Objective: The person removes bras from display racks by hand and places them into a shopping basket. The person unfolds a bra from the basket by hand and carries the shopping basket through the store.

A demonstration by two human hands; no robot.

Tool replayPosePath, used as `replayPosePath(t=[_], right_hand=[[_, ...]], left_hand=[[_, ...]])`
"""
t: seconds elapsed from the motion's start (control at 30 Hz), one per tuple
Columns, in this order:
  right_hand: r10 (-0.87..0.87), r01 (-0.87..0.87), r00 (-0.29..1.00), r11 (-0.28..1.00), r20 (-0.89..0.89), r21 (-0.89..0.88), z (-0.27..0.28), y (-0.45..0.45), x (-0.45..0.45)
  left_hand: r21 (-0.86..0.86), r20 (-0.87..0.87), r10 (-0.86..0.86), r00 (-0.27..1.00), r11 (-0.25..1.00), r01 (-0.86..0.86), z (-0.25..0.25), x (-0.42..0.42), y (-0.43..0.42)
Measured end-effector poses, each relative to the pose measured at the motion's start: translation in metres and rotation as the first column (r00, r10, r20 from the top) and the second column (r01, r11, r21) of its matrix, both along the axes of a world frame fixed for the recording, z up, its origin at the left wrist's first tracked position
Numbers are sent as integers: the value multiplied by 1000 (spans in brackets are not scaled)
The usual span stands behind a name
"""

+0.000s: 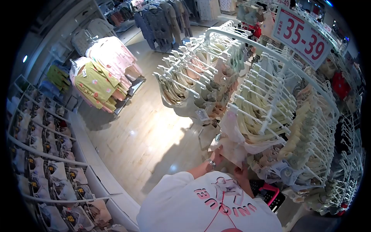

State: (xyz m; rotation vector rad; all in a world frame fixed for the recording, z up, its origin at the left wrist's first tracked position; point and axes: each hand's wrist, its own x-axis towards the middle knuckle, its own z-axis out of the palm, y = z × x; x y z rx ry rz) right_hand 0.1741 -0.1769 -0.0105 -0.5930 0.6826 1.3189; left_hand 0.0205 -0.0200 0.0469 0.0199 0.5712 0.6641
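A pale pink bra (232, 154) hangs at the front end of a rail, its fabric spread toward me. My left hand (217, 155), with a watch on the wrist, is closed on its left side. Lower down, my right hand (241, 172) pinches the bottom edge; its fingers are partly hidden by the fabric. Behind this piece, several cream bras (257, 110) hang in a tight row on white hangers.
A white rack (284, 62) carries more bras and a 35-39 price sign (302, 36). A basket with a pink handle (269, 191) is beside my right arm. Shelves of packaged underwear (56, 170) line the left. Pajamas (94, 83) hang farther off.
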Motion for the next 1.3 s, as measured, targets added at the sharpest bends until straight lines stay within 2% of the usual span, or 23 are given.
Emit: replayPosePath(t=[0.1, 0.27, 0.47, 0.57, 0.8, 1.0, 1.1, 1.3], right_hand=[[-15, 15, 1000, 1000, -25, 22, 19, 2, 3], [-108, 105, 994, 988, 25, 114, 38, 12, -1], [-130, 114, 989, 976, 72, 186, 15, 8, 5], [-147, 133, 980, 985, 131, 113, 25, 7, 3], [-157, 148, 976, 987, 151, 67, 16, 4, 7], [-185, 184, 977, 983, 102, 17, 19, 4, 7], [-166, 168, 979, 986, 117, -8, 8, 4, 11], [-164, 172, 973, 984, 161, -37, -9, 5, 15]], left_hand=[[37, -75, 49, 996, 998, -46, 6, 9, 0], [-46, -130, 17, 991, 999, -24, 4, 12, 0], [-17, -143, -37, 989, 999, 35, -7, 10, -4], [-21, -128, -47, 991, 999, 44, -15, 8, -3], [10, -111, -33, 993, 999, 35, -17, 4, -3], [-35, -105, 67, 992, 997, -71, -16, -10, 0], [-137, -63, 92, 994, 986, -100, -47, -16, 7], [-100, -159, 133, 978, 984, -150, -58, -18, 14]])
